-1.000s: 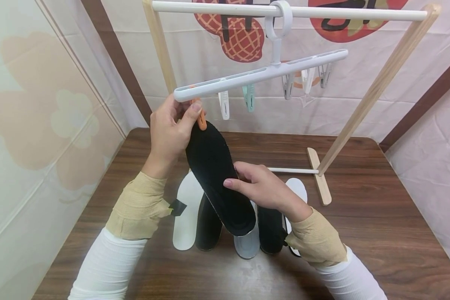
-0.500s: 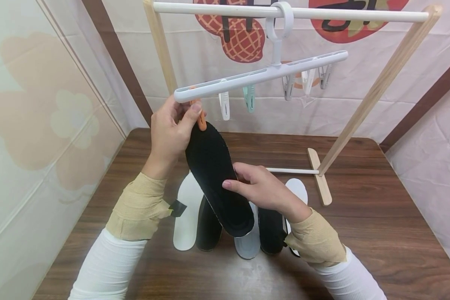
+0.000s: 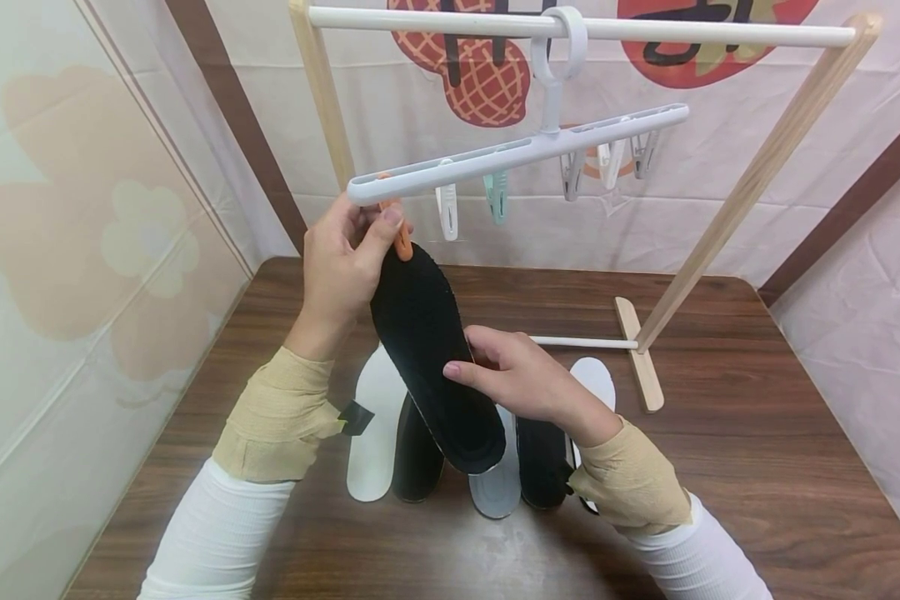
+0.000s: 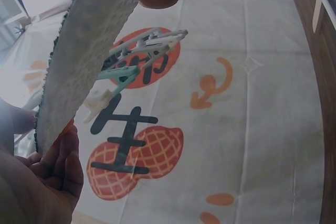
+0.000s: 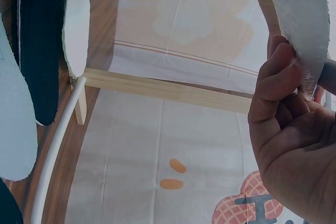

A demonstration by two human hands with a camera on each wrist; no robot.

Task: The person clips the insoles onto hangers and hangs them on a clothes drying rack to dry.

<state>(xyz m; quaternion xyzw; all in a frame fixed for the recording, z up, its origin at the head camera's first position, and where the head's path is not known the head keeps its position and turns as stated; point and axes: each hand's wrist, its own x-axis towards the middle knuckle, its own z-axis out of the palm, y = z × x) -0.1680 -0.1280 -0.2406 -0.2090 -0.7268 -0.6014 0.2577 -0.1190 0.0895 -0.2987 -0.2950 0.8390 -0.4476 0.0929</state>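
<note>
A black insole [image 3: 435,358] hangs at a tilt below the hanger's left end; its pale, rough underside [image 4: 89,51] shows in the left wrist view. My left hand [image 3: 341,267] pinches an orange clip [image 3: 402,242] between thumb and fingers, and the clip's lower tip overlaps the insole's top end. The other fingers are partly hidden behind the insole. Lower down, my right hand [image 3: 525,371] grips the insole's right edge, thumb on the black face and fingers behind. The white hanger [image 3: 487,157] slopes down toward my left hand.
More clips, such as a white clip [image 3: 447,212] and a green clip [image 3: 497,198], dangle along the hanger. A wooden rack [image 3: 757,187] with a white rod carries it. Beneath, a white insole [image 3: 375,433], a grey insole [image 3: 495,492] and several others lie on the brown table [image 3: 757,467].
The lower end of the insole has shifted slightly left together with my right hand. The hanger's right end has swung slightly left and down. My left hand stays on the orange clip.
</note>
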